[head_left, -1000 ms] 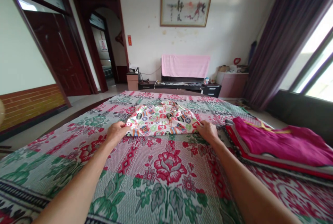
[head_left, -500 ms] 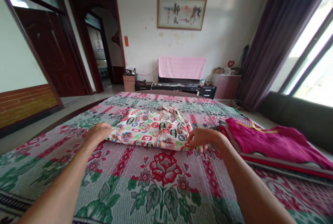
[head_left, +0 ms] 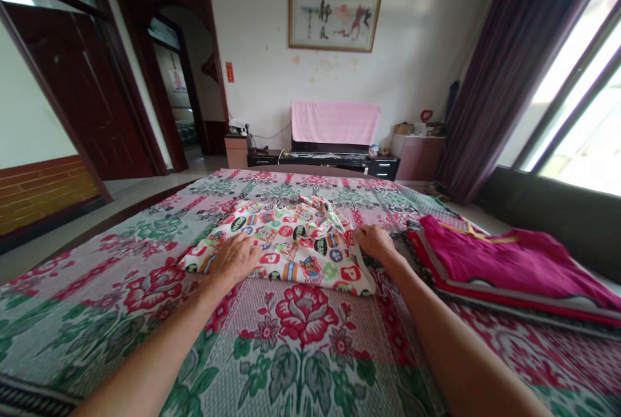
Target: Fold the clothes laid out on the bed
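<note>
A white garment (head_left: 291, 242) with a colourful cartoon print lies flattened on the flowered bedspread (head_left: 310, 352). Its far edge is bunched, and its exact kind cannot be made out. My left hand (head_left: 237, 256) rests on the left part of the cloth, palm down with the fingers stretched forward. At the right edge my right hand (head_left: 376, 242) has its fingers curled in on the side of the garment; the fingertips are partly hidden.
To the right lies a stack of folded clothes with a magenta garment (head_left: 509, 262) on top. Beyond the bed stand a low black cabinet (head_left: 320, 161) and a screen under a pink cloth (head_left: 334, 122). A purple curtain (head_left: 475, 81) hangs by the window.
My left hand has left the garment's left corner and moved right onto the cloth. My right hand has shifted from the near right corner farther up the right side. The near edge now lies flatter.
</note>
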### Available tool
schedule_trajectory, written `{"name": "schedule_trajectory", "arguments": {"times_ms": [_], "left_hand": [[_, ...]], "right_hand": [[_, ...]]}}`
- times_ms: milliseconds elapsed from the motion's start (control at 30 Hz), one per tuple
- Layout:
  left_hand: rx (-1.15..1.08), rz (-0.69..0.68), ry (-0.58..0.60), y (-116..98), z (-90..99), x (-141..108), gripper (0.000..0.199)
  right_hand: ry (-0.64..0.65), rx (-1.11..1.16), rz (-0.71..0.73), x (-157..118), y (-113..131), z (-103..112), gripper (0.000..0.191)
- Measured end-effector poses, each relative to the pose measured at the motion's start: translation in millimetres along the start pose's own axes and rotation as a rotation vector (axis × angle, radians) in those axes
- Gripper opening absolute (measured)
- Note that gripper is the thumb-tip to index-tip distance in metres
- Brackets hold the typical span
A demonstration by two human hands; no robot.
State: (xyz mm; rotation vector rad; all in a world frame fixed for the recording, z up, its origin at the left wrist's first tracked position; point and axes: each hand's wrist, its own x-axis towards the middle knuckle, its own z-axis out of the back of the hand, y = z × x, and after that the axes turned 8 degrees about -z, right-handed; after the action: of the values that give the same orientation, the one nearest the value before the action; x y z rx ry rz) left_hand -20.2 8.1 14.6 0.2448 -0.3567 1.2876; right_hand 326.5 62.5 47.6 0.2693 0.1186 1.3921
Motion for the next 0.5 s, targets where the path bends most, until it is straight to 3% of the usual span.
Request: {"name": "schedule_trajectory", "arguments": {"times_ms": [200, 367, 500], "left_hand": [[0.078, -0.016, 0.035, -1, 0.0, -1, 0.033], [0.101, -0.005, 0.027, -7, 4.0, -1, 0.029], [0.113, -0.009, 0.010, -7, 2.2, -1, 0.028]], "right_hand": [[0.066, 0.060, 0.024, 29, 10, -7, 0.039], [-0.162, 0.359, 0.064, 39, 7, -25, 0.032], [-0.173, 0.662, 0.084, 41, 2, -36, 0.031]]}}
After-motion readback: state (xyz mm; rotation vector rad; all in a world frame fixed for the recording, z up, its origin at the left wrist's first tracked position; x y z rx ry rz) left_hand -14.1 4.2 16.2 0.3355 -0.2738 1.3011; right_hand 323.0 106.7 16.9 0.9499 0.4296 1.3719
